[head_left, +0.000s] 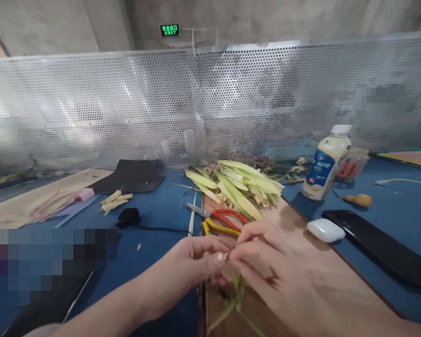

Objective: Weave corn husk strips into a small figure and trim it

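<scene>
- While I look down from afar, a screen (108, 103) fills the upper half.
- A board (323, 267) slants through lower centre, husks (242, 185) at its far end.
- My right hand (277, 267), lower right, pinches a green bit (226, 257).
- My left hand (201, 260), lower centre, pinches it too.
- Scissors (228, 215) lie mid-frame.
- The bit sits between both hands' fingertips, lower centre.

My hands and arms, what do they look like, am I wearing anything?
Your left hand and right hand are ungloved, with no ring or watch visible. No sleeve covers what shows of the left forearm or right forearm. The left thumbnail looks glossy; I can't tell if it's polished.
</scene>
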`<state>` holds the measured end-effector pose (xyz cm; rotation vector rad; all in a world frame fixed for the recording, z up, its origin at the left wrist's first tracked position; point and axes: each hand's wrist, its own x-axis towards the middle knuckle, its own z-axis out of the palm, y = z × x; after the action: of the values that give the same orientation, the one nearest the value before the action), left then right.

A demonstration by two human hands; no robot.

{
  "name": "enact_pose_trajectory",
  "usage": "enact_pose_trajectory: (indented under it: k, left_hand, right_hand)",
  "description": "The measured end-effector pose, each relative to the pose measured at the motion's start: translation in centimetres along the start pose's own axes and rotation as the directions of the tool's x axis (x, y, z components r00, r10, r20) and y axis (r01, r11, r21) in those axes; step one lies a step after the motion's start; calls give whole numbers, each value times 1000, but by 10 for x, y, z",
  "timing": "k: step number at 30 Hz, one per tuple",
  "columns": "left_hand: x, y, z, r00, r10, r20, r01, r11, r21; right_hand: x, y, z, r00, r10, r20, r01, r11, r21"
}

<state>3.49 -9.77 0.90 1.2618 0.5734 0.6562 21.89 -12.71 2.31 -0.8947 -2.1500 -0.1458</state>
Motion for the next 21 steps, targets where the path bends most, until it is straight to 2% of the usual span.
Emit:
enact_pose_trajectory:
  k: [5, 8, 11, 14, 17, 19, 21]
  left_hand:
    - [0, 3, -3, 999, 26, 23, -27, 998, 56]
    - [0, 5, -4, 999, 36, 3, -37, 995, 92]
    - [0, 4, -3, 1000, 26, -14, -25, 999, 37]
    - [0, 3, -1, 1000, 7, -5, -8, 998, -62]
    - [0, 2, 1, 1000, -2, 6, 3, 996, -94]
    - [-1, 3, 1, 1000, -1, 2, 1, 998, -68]
    - [-2, 3, 1, 1000, 15, -10, -15, 1000, -4]
  right_hand:
    - [0, 0, 4, 992, 126, -20, -120, 975, 187]
    - [1, 0, 2, 995, 98, 3, -98, 992, 85]
    - [5, -1, -7, 1000, 6, 5, -6, 999, -52]
    - [7, -3, -13, 998, -59, 23, 61, 992, -107]
    - [5, -3, -11, 995, -83, 59, 89, 989, -117]
    - [2, -3, -4, 999, -45, 14, 46, 997, -59]
    - [0, -1, 2, 996, 33, -81, -30, 998, 46]
